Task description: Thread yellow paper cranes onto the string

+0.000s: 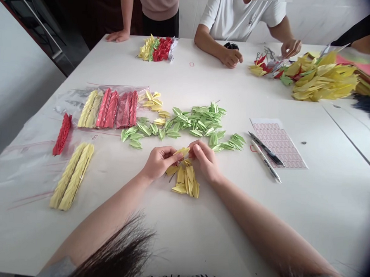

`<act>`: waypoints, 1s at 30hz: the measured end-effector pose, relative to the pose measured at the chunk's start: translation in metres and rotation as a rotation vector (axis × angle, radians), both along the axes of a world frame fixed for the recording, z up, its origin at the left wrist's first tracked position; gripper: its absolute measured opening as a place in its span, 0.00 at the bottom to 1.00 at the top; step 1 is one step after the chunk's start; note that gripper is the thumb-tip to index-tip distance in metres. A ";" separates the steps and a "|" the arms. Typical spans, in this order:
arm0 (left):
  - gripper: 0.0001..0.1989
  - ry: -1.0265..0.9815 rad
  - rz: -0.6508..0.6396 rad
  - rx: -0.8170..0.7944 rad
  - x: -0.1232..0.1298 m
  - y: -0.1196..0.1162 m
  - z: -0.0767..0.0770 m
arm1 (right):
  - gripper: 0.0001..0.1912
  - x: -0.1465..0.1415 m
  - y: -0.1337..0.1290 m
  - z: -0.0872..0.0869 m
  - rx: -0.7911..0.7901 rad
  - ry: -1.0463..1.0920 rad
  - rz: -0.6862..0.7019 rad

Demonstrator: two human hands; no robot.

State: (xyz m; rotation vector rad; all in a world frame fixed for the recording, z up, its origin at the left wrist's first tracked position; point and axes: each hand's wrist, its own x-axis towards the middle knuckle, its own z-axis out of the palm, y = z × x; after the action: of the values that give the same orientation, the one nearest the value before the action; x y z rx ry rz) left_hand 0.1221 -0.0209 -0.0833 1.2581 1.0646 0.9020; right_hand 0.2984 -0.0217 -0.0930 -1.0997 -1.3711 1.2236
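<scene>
My left hand (160,162) and my right hand (204,159) pinch a small folded yellow paper piece (182,151) between their fingertips, just above the table. It looks like an origami crane. Directly below my hands lies a loose pile of similar yellow folded pieces (184,180). A spread of green folded pieces (185,126) sits just beyond my fingers. Farther left lie tight rows of pale yellow pieces (71,176) and a red row (62,134).
A plastic bag (109,108) holds yellow and red rows. Two pens (266,153) lie on a printed label sheet (277,143) to the right. Co-workers' hands (229,56) work across the table beside heaps of coloured folded paper (321,77).
</scene>
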 end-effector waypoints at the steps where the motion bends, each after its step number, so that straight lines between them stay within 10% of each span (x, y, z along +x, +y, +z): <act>1: 0.21 0.003 -0.001 0.011 0.000 0.000 0.000 | 0.24 0.000 -0.001 0.001 -0.005 -0.008 0.037; 12: 0.16 0.085 0.017 0.299 0.001 -0.001 -0.007 | 0.18 0.002 0.001 0.000 0.107 -0.041 0.084; 20: 0.04 0.297 0.180 0.908 -0.001 -0.005 -0.006 | 0.05 -0.003 -0.005 -0.003 0.502 -0.284 -0.072; 30: 0.02 0.382 0.180 0.990 -0.002 -0.003 -0.009 | 0.06 -0.003 -0.004 -0.007 0.465 -0.340 -0.048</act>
State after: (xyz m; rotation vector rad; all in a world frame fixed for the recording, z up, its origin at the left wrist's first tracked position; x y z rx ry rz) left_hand 0.1197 -0.0244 -0.0919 2.2407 1.0538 1.4503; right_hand 0.2954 -0.0259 -0.0996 -1.0225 -1.7644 0.6459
